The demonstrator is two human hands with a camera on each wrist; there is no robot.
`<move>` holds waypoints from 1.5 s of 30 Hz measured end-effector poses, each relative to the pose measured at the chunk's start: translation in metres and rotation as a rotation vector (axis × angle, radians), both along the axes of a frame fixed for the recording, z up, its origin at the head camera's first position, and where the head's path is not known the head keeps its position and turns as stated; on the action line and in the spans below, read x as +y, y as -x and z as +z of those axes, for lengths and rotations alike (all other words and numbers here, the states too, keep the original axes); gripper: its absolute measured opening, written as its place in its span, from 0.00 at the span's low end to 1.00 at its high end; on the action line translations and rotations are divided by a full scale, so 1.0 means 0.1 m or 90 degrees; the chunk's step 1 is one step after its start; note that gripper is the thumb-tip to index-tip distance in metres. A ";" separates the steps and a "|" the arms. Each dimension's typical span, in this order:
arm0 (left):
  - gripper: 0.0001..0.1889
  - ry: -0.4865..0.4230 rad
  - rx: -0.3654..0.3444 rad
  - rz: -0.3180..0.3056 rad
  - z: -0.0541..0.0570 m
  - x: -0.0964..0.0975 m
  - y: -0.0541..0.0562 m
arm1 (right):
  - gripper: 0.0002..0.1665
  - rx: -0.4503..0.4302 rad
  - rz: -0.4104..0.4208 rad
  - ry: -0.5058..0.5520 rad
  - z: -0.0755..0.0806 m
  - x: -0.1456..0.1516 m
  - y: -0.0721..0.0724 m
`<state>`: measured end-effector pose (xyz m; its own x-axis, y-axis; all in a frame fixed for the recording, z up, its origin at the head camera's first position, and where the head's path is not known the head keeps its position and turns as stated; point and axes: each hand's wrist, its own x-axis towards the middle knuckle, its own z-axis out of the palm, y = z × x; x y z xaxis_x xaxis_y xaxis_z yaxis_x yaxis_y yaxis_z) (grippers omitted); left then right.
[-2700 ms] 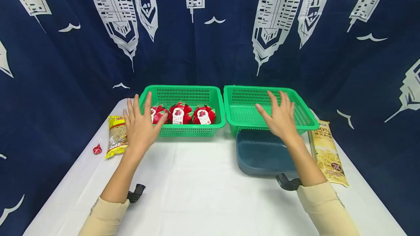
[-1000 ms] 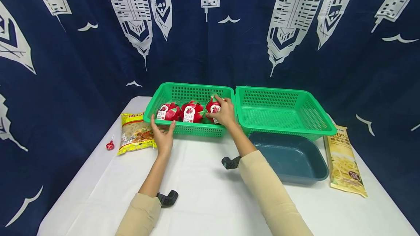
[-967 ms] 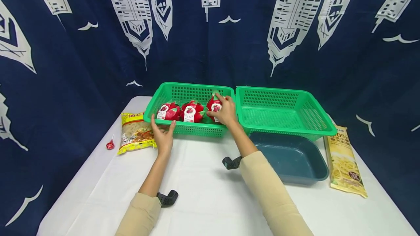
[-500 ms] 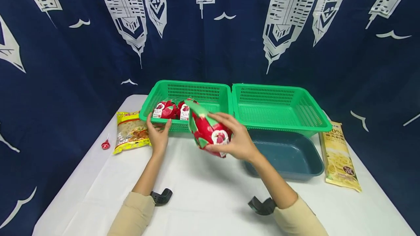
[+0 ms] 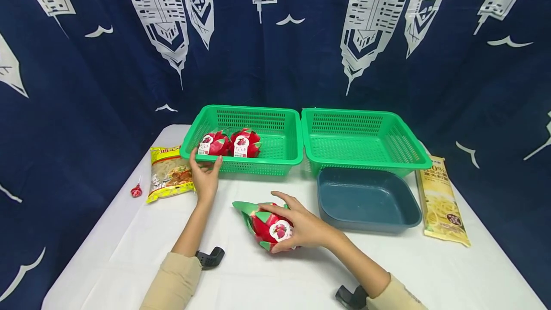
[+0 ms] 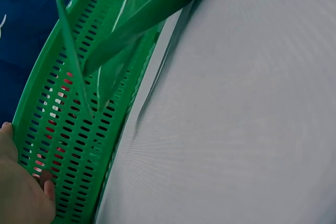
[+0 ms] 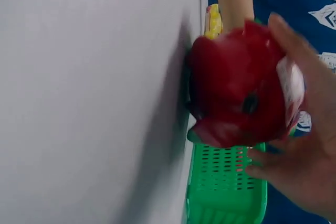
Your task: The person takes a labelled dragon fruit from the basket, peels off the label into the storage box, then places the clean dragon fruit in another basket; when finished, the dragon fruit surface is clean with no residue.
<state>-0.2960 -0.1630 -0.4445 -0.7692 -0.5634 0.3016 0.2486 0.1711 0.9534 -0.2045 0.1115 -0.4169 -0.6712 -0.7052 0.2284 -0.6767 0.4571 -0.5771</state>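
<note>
A red dragon fruit (image 5: 263, 226) with green leaf tips and a round white label is low over the white table, in front of the left basket. My right hand (image 5: 301, 224) holds it, thumb at the near side and fingers over the far side. In the right wrist view the dragon fruit (image 7: 236, 87) sits between thumb and fingers. My left hand (image 5: 205, 181) touches the front left rim of the left green basket (image 5: 258, 166), fingers spread. Two more labelled dragon fruits (image 5: 245, 143) lie in that basket. Green leaves (image 6: 147, 19) cross the left wrist view.
Another green basket (image 5: 348, 147) stands to the right, with a dark blue tub (image 5: 369, 200) in front. A yellow pasta packet (image 5: 443, 204) lies at the right edge. At left are a noodle packet (image 5: 171, 176) and a red lollipop (image 5: 136, 190). A printed curtain (image 5: 258, 71) hangs behind.
My right hand has taken the rightmost dragon fruit from the left basket and brought it forward and down to the table. My left hand moved to the basket rim and stays there.
</note>
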 end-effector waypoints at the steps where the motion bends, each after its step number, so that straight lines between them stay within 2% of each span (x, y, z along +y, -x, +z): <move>1: 0.42 -0.001 -0.002 -0.001 -0.01 0.00 0.00 | 0.56 0.016 -0.023 -0.011 0.00 0.01 -0.01; 5: 0.42 -0.003 -0.011 -0.005 -0.02 0.00 0.01 | 0.62 0.059 -0.116 0.008 -0.04 0.05 -0.04; 8: 0.41 -0.007 -0.009 -0.006 -0.02 0.00 0.02 | 0.58 0.058 -0.147 0.056 -0.12 0.08 -0.02; 14: 0.42 -0.002 -0.009 -0.004 0.00 -0.01 0.04 | 0.49 -0.011 -0.110 0.162 -0.27 0.07 0.09; 21: 0.42 0.006 -0.028 -0.002 0.01 -0.01 0.03 | 0.48 -0.028 -0.095 0.179 -0.34 0.05 0.15; 23: 0.41 0.007 -0.019 0.014 0.02 0.00 0.00 | 0.48 -0.036 -0.092 0.187 -0.34 0.05 0.17; 26: 0.36 -0.009 -0.012 0.048 0.08 0.02 -0.10 | 0.48 -0.054 -0.075 0.210 -0.31 0.02 0.16; 28: 0.29 -0.009 -0.004 0.039 0.12 0.05 -0.21 | 0.47 -0.084 -0.061 0.226 -0.25 -0.01 0.14; 29: 0.26 0.008 0.007 0.018 0.14 0.07 -0.27 | 0.47 -0.101 -0.055 0.235 -0.22 -0.03 0.13; 30: 0.23 0.038 0.022 -0.022 0.17 0.09 -0.32 | 0.47 -0.115 -0.049 0.243 -0.19 -0.05 0.12; 32: 0.21 0.133 0.057 -0.141 0.20 0.14 -0.42 | 0.46 -0.135 -0.044 0.246 -0.13 -0.09 0.10; 34: 0.27 0.254 0.087 -0.278 0.22 0.19 -0.49 | 0.47 -0.144 -0.038 0.245 -0.13 -0.12 0.13; 36: 0.38 0.382 0.064 -0.392 0.22 0.24 -0.54 | 0.47 -0.127 -0.043 0.238 -0.12 -0.13 0.13; 37: 0.43 0.439 0.041 -0.435 0.21 0.26 -0.56 | 0.47 -0.115 -0.051 0.238 -0.10 -0.13 0.11; 38: 0.47 0.493 0.018 -0.464 0.21 0.29 -0.58 | 0.46 -0.103 -0.062 0.244 -0.09 -0.13 0.10; 40: 0.52 0.589 -0.029 -0.486 0.19 0.33 -0.61 | 0.43 -0.072 -0.098 0.269 -0.06 -0.14 0.05; 42: 0.53 0.650 -0.050 -0.483 0.17 0.37 -0.63 | 0.40 -0.046 -0.147 0.317 -0.04 -0.16 -0.01; 45: 0.51 0.697 -0.059 -0.459 0.14 0.41 -0.63 | 0.33 -0.027 -0.246 0.390 -0.04 -0.19 -0.08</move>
